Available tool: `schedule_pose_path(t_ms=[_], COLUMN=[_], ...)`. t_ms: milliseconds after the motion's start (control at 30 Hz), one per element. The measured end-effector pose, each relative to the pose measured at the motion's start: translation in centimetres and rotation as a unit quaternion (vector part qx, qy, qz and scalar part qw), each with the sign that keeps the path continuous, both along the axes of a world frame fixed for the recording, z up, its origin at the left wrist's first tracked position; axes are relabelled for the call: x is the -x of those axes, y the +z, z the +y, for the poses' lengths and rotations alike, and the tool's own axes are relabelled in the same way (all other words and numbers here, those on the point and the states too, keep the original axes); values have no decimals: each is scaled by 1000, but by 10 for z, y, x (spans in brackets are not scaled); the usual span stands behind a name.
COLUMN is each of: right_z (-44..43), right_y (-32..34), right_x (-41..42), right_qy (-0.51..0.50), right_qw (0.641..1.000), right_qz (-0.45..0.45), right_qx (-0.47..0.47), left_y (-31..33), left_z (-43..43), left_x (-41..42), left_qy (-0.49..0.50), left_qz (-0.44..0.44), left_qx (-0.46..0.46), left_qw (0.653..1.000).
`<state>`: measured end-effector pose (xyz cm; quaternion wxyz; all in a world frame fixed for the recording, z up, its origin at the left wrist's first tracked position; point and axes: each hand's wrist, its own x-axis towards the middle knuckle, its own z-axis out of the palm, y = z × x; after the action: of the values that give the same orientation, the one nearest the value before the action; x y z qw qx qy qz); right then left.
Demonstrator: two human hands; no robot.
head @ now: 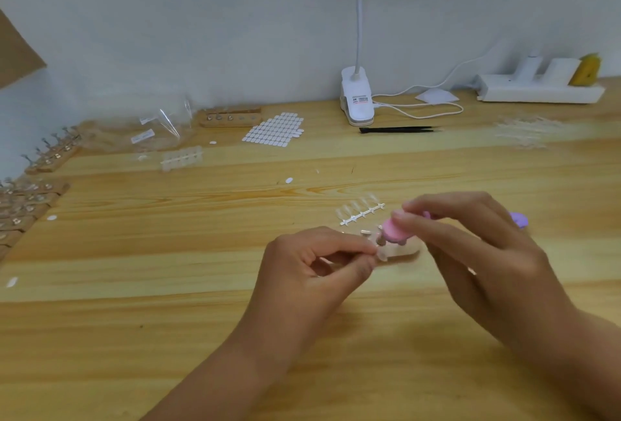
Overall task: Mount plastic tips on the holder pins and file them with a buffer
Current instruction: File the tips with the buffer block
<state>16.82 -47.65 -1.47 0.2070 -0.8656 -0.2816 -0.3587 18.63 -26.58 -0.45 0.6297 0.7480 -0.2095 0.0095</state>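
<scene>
A small wooden holder (405, 255) with metal pins lies on the table at centre right. My left hand (316, 272) pinches a clear plastic tip at a pin (381, 242) on the holder's left end. My right hand (470, 245) grips a pink buffer (395, 230) between thumb and fingers, its pink end right at that tip. A strip of clear plastic tips (361, 212) lies just behind the holder. My fingers hide much of the tip and the holder.
More wooden pin holders (30, 192) line the left edge, another holder (230, 117) stands at the back. An adhesive tab sheet (274, 129), plastic bags (158, 133), black tweezers (400, 129), a clip lamp (357, 97), a power strip (541, 91) and a purple object (519, 219) also sit around.
</scene>
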Motion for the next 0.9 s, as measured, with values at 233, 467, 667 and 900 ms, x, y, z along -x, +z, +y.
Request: schedule_pose_path(t_ms=[233,467,667,900], right_z=[4,16,9,3], right_y=[-1,-5,-2,-1], right_x=[0,8,3,0], right_qy=[17,66,42,6], right_qw=[1000,998,997,999], right_qz=[-7,-3,-1,3], right_qx=[1,-12,-61,-49], left_y=[4,6,4,4], left_z=[2,3,1,4], left_x=[0,0,0,-4], left_qy=[16,14,26,29], left_qz=[-22,-23,-15,-3], left_qx=[-3,-1,1,21], left_qw=[1000,1000,1000,999])
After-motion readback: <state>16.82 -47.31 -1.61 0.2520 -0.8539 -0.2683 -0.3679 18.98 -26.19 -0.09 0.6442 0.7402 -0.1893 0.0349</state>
